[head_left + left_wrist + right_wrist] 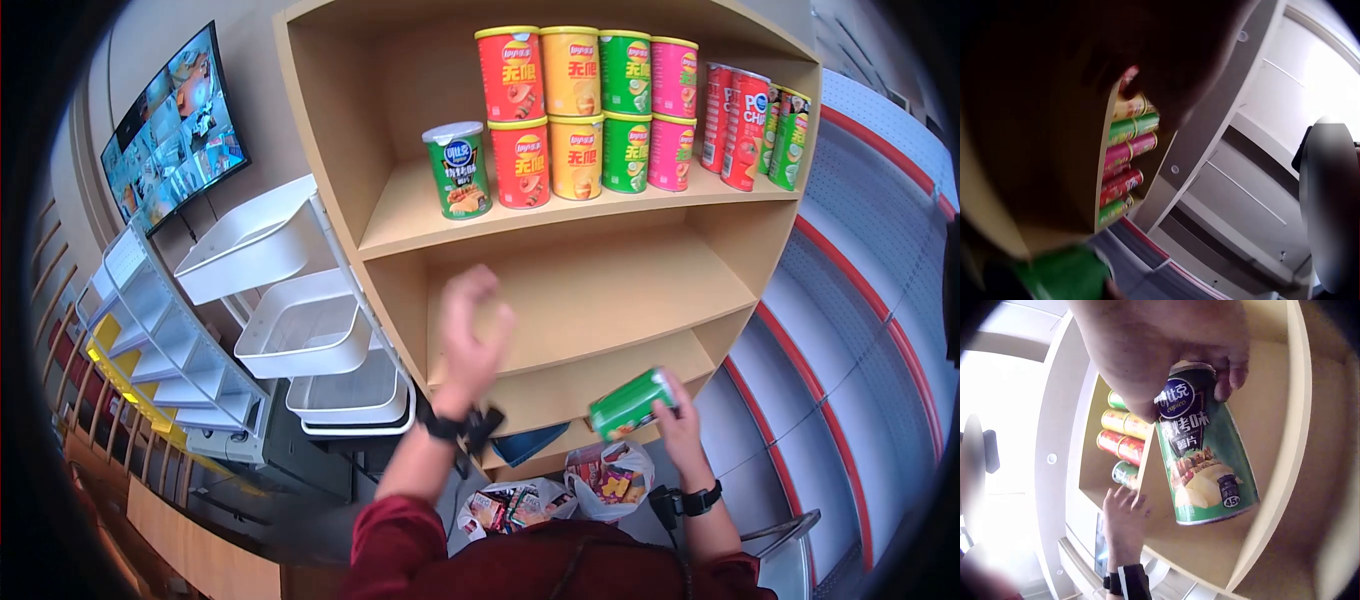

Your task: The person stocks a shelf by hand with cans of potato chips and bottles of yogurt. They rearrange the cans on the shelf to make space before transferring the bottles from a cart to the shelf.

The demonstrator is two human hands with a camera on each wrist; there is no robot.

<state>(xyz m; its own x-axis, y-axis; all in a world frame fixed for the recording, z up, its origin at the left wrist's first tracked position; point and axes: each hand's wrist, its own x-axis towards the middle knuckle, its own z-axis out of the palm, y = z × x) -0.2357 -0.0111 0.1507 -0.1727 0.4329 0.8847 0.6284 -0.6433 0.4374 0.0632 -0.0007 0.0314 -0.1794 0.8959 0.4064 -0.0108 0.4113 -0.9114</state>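
Observation:
A green chip can is gripped near one end by my right hand, tilted in front of the lower shelves. In the right wrist view the fingers curl round the top of this can, whose label faces the camera. My left hand is raised before the middle shelf, fingers loosely bent, holding nothing. On the top shelf a similar green can stands alone at the left, beside red, yellow, green and pink cans stacked two high.
Red tubes and green tubes stand at the top shelf's right. Plastic bags of snacks lie below the shelf unit. A white tiered cart is at the left, with a wall screen above. White shelving with red edges borders the right.

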